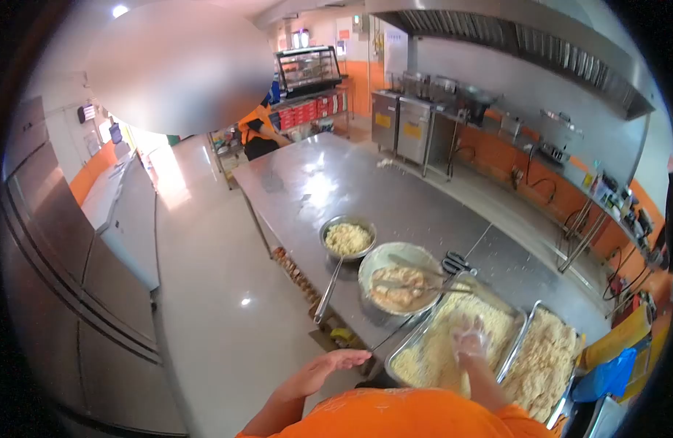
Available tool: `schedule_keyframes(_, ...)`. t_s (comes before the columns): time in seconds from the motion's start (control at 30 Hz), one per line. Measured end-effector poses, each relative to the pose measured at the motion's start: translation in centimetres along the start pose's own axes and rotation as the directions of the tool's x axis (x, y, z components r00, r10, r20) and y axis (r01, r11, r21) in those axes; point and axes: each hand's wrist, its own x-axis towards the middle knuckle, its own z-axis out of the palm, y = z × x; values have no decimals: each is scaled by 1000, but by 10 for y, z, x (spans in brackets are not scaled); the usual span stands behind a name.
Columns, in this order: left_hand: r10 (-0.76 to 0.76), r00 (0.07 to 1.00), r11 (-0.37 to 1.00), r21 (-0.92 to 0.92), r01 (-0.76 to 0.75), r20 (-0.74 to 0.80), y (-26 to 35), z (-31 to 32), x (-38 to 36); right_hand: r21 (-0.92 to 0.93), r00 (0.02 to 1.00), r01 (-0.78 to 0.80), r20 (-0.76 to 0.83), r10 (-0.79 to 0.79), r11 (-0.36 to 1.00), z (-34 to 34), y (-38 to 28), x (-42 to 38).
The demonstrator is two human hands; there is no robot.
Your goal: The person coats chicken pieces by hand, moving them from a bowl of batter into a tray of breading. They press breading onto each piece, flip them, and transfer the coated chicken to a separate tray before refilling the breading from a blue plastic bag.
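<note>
- Head view: right hand (470,340) in a clear plastic glove presses down into the pale crumb coating in the rectangular steel tray (405,352); fingers spread and buried in the crumbs, nothing clearly gripped, though a piece under the crumbs cannot be ruled out.
- Left hand (335,363) bare, palm flat and fingers loose, holds nothing; it hovers off the table's near edge, probably kept out of the crumbs to stay clean.
- Second steel tray of breaded pieces (544,359) touches the first tray's right side, so coated food has a short way to go.
- Round steel bowl of wet battered pieces (399,280), with tongs lying across it, sits just behind the crumb tray.
- Smaller long-handled steel pan of crumbs (347,239) sits further back, handle pointing toward the table's left edge.
- Long stainless steel table (336,182): trays crowd the near corner, with the crumb tray close to the edge; far end mostly bare.
- Wide aisle floor to the left; a person in orange at the far end of the table, well apart.
</note>
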Motion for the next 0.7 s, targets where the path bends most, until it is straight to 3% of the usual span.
schedule_keyframes(0.03, -2, 1000, 1000, -18, 2, -3, -6, -5, -5, 61, 999, -51, 18, 50, 997, -11, -2, -7)
schedule_keyframes(0.2, -94, 994, 994, -61, 90, -62, 4, -3, -19, -240, 977, 130, 195, -83, 962, 4, 10, -17)
schedule_keyframes(0.27, -95, 995, 994, -49, 93, -43, 12, 1, -19, -256, 978, 140, 189, -92, 957, 0, 6, -25)
schedule_keyframes(0.43, -64, 996, 997, -56, 61, -58, -3, -10, -27, -86, 996, 45, -76, -51, 995, 13, 4, -38)
schedule_keyframes(0.5, -87, 993, 993, -86, 79, -85, -11, -12, -29, -201, 984, 155, -59, -170, 967, 34, 14, -36)
schedule_keyframes(0.57, -144, 980, 986, -100, 131, -136, -14, -9, -31, -224, 976, 207, -14, -215, 952, 47, 26, -40)
schedule_keyframes(0.63, -139, 983, 984, -125, 125, -118, -10, -2, -29, -145, 980, 197, 34, -194, 970, 1, 0, -53)
schedule_keyframes(0.67, -113, 987, 987, -129, 98, -113, -7, -3, -27, -239, 950, 238, 258, -175, 941, -27, -9, -53)
schedule_keyframes(0.7, -105, 988, 990, -110, 92, -116, -6, -5, -28, -214, 941, 233, 296, -164, 949, -23, -9, -50)
